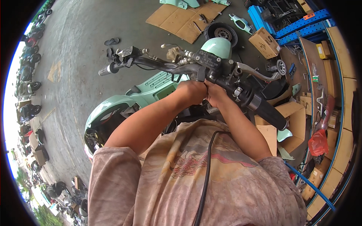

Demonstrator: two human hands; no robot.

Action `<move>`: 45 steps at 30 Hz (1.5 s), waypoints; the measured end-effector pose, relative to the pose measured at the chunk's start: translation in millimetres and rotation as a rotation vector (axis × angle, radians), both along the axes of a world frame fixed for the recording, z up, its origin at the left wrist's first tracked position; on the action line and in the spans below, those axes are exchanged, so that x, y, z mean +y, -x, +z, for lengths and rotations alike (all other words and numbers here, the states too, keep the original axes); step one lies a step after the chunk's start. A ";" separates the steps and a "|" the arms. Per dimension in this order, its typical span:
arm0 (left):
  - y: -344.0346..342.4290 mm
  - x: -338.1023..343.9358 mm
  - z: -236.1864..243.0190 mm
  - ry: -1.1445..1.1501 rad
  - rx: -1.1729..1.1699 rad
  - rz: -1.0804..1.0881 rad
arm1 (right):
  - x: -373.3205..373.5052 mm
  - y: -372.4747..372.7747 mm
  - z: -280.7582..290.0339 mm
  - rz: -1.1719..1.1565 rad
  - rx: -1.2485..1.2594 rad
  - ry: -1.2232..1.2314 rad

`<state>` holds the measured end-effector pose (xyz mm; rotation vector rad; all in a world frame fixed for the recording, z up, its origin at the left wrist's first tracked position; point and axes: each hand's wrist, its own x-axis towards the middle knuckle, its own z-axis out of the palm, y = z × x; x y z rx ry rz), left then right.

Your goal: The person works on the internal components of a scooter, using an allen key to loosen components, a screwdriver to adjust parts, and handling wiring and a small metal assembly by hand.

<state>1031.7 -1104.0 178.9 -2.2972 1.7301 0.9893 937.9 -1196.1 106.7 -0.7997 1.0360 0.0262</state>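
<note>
My left hand (191,92) and my right hand (216,94) meet at the middle of a scooter's black handlebar (181,70), just beneath the clamp area. Both have their fingers curled in, and what they pinch is hidden behind knuckles and bar. Above them sits a black brake fluid reservoir (207,59), with a silver brake lever (260,71) reaching right. The bar ends in a grip (107,69) on the left and a black throttle grip (269,113) on the right. Mint-green bodywork (158,86) spreads below and left; a rounded mint-green cover (218,47) stands in front.
Ahead lie a flattened cardboard sheet (181,19) with tools and green panels, and a wheel (222,34). At right are a closed carton (264,42), an open box (296,116) and blue-framed shelving (305,26). Sandals (111,41) lie on the floor; parked scooters (28,86) line the left.
</note>
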 end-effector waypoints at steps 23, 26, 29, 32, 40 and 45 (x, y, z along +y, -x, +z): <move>-3.8 31.6 -26.3 0.033 0.155 0.283 | 25.9 -3.0 -6.8 -0.175 -0.145 0.361; -4.1 71.9 -94.6 0.229 0.224 0.288 | 34.6 -2.6 -9.6 -0.119 -0.175 0.449; 1.2 86.8 -123.5 0.492 0.324 0.374 | 21.2 7.0 -28.3 0.085 -0.171 0.746; -7.1 74.7 -127.8 0.425 0.398 0.425 | -3.3 12.9 -44.2 0.399 -0.115 1.321; -8.0 79.3 -116.9 0.447 0.382 0.375 | -19.8 29.9 -43.8 0.634 -0.047 1.579; 1.9 91.4 -112.4 0.462 0.482 0.468 | 8.9 32.9 -5.2 0.393 -0.043 0.751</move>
